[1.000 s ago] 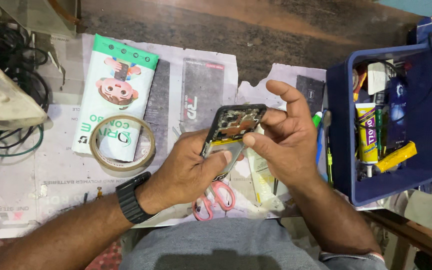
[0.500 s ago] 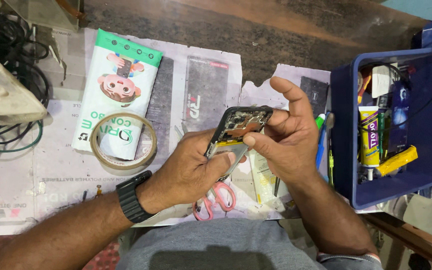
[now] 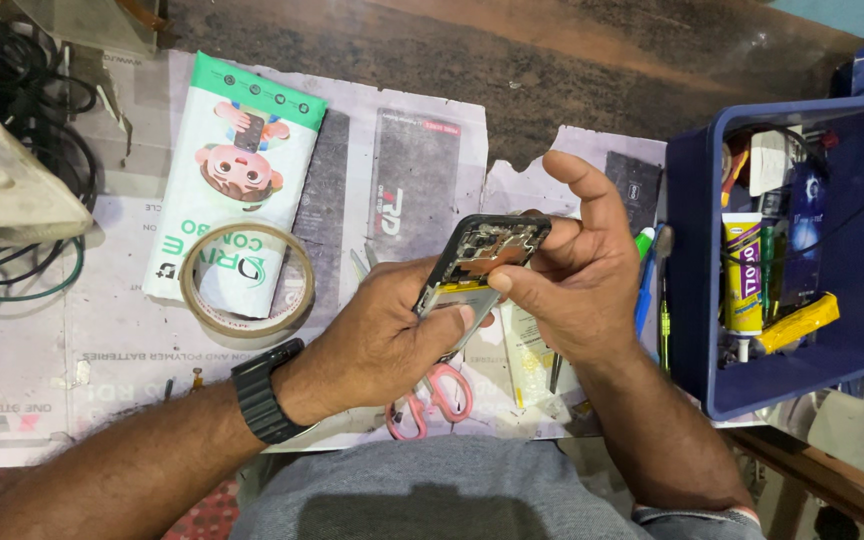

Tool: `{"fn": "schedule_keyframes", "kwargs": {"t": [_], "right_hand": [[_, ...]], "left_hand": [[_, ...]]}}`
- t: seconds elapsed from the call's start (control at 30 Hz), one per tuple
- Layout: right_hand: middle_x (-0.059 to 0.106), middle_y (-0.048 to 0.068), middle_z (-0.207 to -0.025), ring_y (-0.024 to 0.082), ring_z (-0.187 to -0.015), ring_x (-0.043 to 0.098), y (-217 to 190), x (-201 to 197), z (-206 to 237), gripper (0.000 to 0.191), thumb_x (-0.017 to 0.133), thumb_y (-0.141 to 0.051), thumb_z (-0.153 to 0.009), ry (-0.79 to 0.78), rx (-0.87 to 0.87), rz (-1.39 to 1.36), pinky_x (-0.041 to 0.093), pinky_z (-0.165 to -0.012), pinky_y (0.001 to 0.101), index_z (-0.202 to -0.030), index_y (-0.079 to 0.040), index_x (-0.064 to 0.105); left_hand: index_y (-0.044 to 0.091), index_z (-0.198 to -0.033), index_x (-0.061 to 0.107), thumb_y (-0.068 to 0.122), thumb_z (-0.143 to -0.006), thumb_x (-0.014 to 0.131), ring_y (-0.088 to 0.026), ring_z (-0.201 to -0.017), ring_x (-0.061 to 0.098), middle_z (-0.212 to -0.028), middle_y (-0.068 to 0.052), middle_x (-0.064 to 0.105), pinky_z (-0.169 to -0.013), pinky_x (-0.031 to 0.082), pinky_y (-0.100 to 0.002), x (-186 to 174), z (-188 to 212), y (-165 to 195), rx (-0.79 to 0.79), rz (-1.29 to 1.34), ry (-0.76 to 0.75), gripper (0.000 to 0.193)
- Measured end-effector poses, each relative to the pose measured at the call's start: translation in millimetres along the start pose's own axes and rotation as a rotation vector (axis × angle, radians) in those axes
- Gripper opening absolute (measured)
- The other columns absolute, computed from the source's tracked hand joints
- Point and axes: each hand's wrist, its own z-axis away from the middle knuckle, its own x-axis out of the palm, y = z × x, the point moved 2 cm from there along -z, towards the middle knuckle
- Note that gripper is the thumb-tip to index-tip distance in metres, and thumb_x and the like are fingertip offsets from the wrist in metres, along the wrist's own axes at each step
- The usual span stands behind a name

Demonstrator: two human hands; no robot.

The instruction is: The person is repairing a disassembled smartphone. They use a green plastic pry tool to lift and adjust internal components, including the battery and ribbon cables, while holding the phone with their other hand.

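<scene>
Opened phone [image 3: 482, 262], light, stiff, likely fragile inside: best held by edges. Left hand [image 3: 392, 340] and right hand [image 3: 577, 275] both clamped on it, above scissors [image 3: 432, 395].

A flat white-and-green paper package with a cartoon figure [image 3: 237, 190] lies at the far left of the table, its near end under a ring of brown tape [image 3: 247, 278]. Just right of that package lies a dark grey rectangular printed panel [image 3: 414, 190] on the paper sheets. Well to the package's right, inside a blue plastic box [image 3: 692, 300], stands a yellow-and-white glue tube with a purple-striped label [image 3: 742, 285], beside a dark blue card packet [image 3: 808, 235].
</scene>
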Motion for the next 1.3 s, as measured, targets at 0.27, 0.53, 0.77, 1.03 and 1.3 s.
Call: {"fn": "schedule_keyframes", "kwargs": {"t": [0.27, 0.53, 0.77, 1.03, 1.3], "right_hand": [[0.075, 0.02, -0.114, 0.021, -0.107, 0.074, -1, 3, -1, 0.089, 0.071, 0.017, -0.09, -0.011, 0.002, -0.034, 0.061, -0.097, 0.0339, -0.161, 0.001, 0.02], [0.075, 0.016, -0.104, 0.018, -0.102, 0.073, -4, 5, 1, 0.09, 0.071, 0.016, -0.091, -0.021, -0.033, 0.075, 0.059, -0.095, 0.0316, -0.162, 0.001, 0.019], [0.075, 0.015, -0.104, 0.016, -0.103, 0.073, -4, 6, 0, 0.088, 0.07, 0.014, -0.093, -0.035, -0.066, 0.117, 0.059, -0.095, 0.0308, -0.162, 0.0, 0.017], [0.075, 0.015, -0.103, 0.017, -0.1, 0.073, -2, 8, 4, 0.089, 0.068, 0.015, -0.092, -0.024, -0.055, 0.119, 0.06, -0.095, 0.0324, -0.162, 0.0, 0.016], [0.075, 0.017, -0.105, 0.019, -0.101, 0.075, -2, 10, 3, 0.09, 0.067, 0.014, -0.091, -0.008, -0.037, 0.103, 0.06, -0.097, 0.033, -0.163, 0.0, 0.014]], "left_hand": [[0.003, -0.124, 0.065, 0.008, -0.096, 0.053, -0.008, -0.086, 0.064, -0.091, -0.004, 0.069, -0.078, 0.057, -0.029, 1, 0, -1, -0.009, -0.041, 0.007, 0.031], [0.002, -0.128, 0.063, 0.007, -0.095, 0.054, -0.011, -0.088, 0.068, -0.095, -0.007, 0.072, -0.081, 0.057, -0.031, 2, 1, 2, 0.061, -0.075, 0.031, 0.035], [0.002, -0.126, 0.064, 0.007, -0.095, 0.056, -0.012, -0.085, 0.066, -0.093, -0.008, 0.072, -0.079, 0.057, -0.031, 2, -1, 2, 0.015, -0.074, 0.029, 0.032], [0.002, -0.123, 0.065, 0.008, -0.095, 0.056, -0.011, -0.082, 0.066, -0.09, -0.007, 0.071, -0.076, 0.057, -0.031, 5, 1, 1, -0.007, -0.088, 0.034, 0.031], [0.001, -0.123, 0.066, 0.009, -0.095, 0.055, -0.011, -0.082, 0.063, -0.089, -0.003, 0.07, -0.074, 0.056, -0.031, 8, 4, -8, -0.053, 0.023, 0.038, 0.031]]}}
